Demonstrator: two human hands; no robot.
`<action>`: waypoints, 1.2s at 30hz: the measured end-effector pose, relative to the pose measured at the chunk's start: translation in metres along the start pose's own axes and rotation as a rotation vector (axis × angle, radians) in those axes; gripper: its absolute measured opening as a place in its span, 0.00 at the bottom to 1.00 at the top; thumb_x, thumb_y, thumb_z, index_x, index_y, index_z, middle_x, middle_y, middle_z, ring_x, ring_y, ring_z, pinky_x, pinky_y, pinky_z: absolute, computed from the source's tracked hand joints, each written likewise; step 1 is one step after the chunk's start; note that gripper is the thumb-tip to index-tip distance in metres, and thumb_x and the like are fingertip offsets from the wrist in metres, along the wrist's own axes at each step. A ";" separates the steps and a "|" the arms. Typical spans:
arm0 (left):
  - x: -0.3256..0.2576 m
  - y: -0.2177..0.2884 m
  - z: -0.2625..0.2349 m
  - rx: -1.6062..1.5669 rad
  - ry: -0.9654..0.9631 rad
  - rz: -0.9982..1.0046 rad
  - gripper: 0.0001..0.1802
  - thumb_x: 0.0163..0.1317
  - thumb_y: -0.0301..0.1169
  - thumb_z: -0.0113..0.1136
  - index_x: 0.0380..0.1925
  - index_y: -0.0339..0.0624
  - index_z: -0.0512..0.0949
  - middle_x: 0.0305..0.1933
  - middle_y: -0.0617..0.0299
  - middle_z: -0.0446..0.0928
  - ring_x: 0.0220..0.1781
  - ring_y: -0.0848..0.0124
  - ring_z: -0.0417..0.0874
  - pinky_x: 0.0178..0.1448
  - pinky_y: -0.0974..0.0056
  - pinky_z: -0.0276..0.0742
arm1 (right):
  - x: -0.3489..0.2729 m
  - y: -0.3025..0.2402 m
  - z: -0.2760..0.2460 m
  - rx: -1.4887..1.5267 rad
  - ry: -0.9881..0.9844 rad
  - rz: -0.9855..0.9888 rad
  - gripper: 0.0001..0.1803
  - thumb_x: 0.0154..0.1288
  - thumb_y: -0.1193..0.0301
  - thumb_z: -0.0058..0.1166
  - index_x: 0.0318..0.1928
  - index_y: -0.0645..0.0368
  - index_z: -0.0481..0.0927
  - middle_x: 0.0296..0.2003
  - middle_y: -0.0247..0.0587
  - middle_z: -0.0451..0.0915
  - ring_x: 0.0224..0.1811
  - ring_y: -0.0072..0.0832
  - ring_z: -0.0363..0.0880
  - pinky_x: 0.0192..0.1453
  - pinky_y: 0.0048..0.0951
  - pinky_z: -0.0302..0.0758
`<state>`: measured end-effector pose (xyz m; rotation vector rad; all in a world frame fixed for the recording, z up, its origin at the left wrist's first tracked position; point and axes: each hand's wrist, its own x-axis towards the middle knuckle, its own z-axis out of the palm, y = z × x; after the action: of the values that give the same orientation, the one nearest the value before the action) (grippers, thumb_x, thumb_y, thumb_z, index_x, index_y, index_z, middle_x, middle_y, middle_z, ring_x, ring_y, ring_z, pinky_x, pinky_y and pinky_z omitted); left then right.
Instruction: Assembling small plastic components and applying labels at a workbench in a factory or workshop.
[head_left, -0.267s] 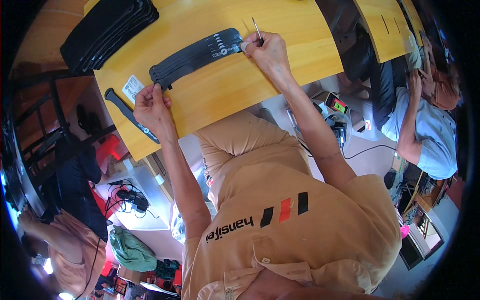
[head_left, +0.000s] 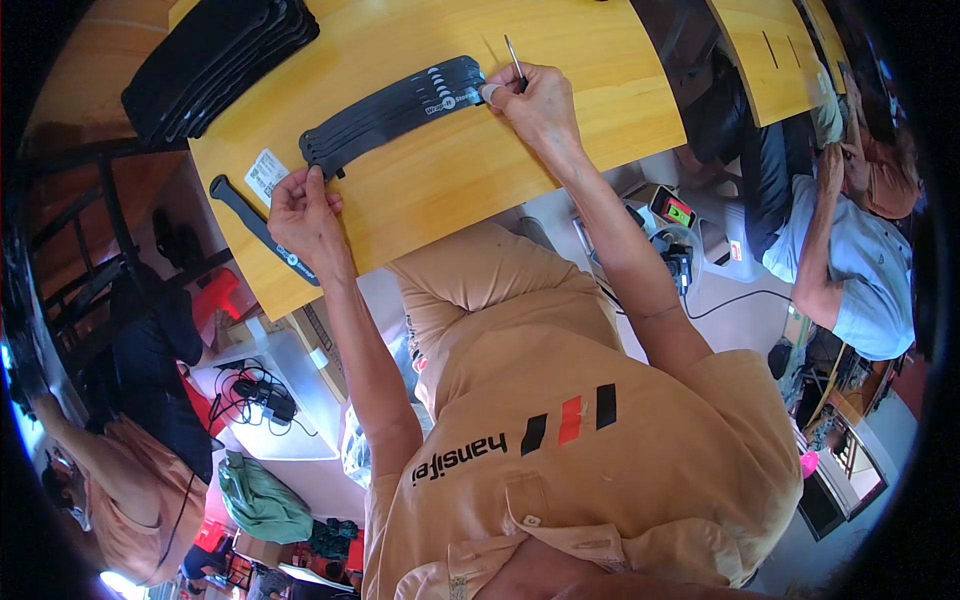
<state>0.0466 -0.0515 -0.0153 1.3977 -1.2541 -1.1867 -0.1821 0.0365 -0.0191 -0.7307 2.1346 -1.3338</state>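
From a tan shirt point(head_left: 680, 440) at lower centre, two bare forearms point(head_left: 370, 345) are extended up the frame, palms turned down. At centre left, the left hand point(head_left: 305, 215) is placed lower, its thumb and fingers pinching the near left end of a stack of black straps point(head_left: 390, 118). Between it and the right hand point(head_left: 545, 105), at upper centre, the stack is laid on the tabletop point(head_left: 620, 110), gently bowed, its long axis slanted from lower left to upper right. Both ends are reached, so neither of the hands is clearly nearer. By the right one, set higher, a slim metal-tipped tool point(head_left: 514, 58) is gripped pointing upward, while the stack's right end is met by the thumb; whether it is pinched cannot be told. Left of the left hand, a single black strap point(head_left: 242, 213) and a white label point(head_left: 265, 173) are laid. Farther off, at upper left, a thick black pile point(head_left: 215, 65) is stacked.
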 end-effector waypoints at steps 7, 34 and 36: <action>0.001 -0.003 0.000 0.055 0.019 0.020 0.04 0.54 0.24 0.60 0.28 0.34 0.76 0.19 0.63 0.74 0.16 0.81 0.72 0.19 0.78 0.66 | 0.001 0.001 -0.001 -0.024 0.002 -0.012 0.06 0.46 0.73 0.58 0.21 0.63 0.79 0.15 0.38 0.75 0.17 0.22 0.72 0.24 0.25 0.69; -0.001 0.003 0.002 0.091 0.014 0.091 0.05 0.55 0.25 0.58 0.26 0.33 0.75 0.19 0.63 0.74 0.16 0.79 0.72 0.18 0.75 0.69 | 0.001 -0.006 0.000 -0.173 0.020 0.000 0.05 0.45 0.71 0.54 0.21 0.58 0.79 0.18 0.41 0.78 0.24 0.35 0.79 0.33 0.33 0.74; 0.001 0.003 0.003 0.101 0.020 0.076 0.05 0.55 0.25 0.58 0.26 0.33 0.75 0.19 0.63 0.73 0.15 0.79 0.72 0.18 0.75 0.69 | 0.001 -0.008 -0.001 -0.169 0.022 0.000 0.05 0.45 0.71 0.54 0.22 0.58 0.79 0.19 0.42 0.78 0.25 0.36 0.79 0.34 0.33 0.74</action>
<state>0.0435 -0.0525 -0.0133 1.4186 -1.3569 -1.0677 -0.1821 0.0338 -0.0117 -0.7855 2.2857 -1.1765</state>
